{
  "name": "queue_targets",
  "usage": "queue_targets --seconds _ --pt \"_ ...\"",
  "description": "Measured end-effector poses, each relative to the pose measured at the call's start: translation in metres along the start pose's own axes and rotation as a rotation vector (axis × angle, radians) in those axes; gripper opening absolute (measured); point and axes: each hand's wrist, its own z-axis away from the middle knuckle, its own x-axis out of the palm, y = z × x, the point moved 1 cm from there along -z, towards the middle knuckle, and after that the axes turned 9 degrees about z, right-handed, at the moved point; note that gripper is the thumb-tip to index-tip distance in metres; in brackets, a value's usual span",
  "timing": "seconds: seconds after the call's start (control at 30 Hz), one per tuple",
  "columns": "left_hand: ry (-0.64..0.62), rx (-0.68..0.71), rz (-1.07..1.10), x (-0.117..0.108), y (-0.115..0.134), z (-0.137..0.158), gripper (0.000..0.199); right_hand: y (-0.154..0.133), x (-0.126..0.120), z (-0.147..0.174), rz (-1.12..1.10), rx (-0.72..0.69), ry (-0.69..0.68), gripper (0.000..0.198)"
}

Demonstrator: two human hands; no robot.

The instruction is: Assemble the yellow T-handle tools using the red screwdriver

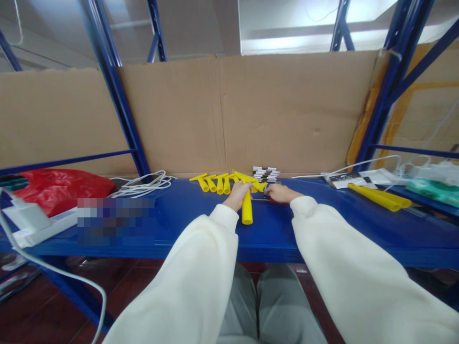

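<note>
My left hand (237, 195) is closed around a yellow hollow tube (247, 210), its open end facing me above the blue shelf top (201, 224). Right beside it, my right hand (281, 193) is closed, with its fingertips near the far end of that yellow piece; what it grips is too small to make out. Something red shows partly under the right hand. Behind my hands lies a row of several yellow T-shaped pieces with tube ends (220, 185). A stack of black-and-white strips (266, 174) sits just beyond the right hand.
Two long yellow tubes (375, 197) lie at the right by a black-and-white box (346, 180). At the left are a red plastic bag (59, 188), a coiled white cable (152, 182) and a white power strip (46, 229). Cardboard (287, 110) walls off the back between blue posts.
</note>
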Motion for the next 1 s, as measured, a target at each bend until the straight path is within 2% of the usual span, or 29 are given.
queue_targets --seconds 0.07,0.13,0.27,0.33,0.57,0.8,1.0 --pt "0.002 0.001 -0.008 0.0 0.0 -0.001 0.018 0.002 -0.001 0.001 0.005 0.059 0.0 0.043" --pt "0.005 0.005 -0.011 -0.001 -0.001 -0.002 0.016 0.003 -0.003 0.001 -0.036 0.057 0.01 0.043" --pt "-0.002 0.017 -0.004 -0.001 -0.002 -0.003 0.015 0.0 -0.005 0.001 -0.215 -0.113 -0.021 0.041" --pt "-0.002 0.024 -0.005 0.0 -0.003 -0.003 0.015 -0.001 -0.003 0.001 -0.218 -0.149 -0.043 0.038" --pt "-0.007 0.024 -0.023 -0.001 -0.003 -0.004 0.011 0.001 -0.001 0.001 0.031 0.069 -0.067 0.045" --pt "-0.009 0.029 -0.052 -0.002 -0.005 -0.005 0.01 -0.001 -0.003 0.006 0.065 0.093 -0.081 0.046" --pt "-0.021 0.014 -0.067 -0.002 0.003 -0.002 0.012 0.014 -0.018 0.006 -0.011 0.131 0.085 0.052"
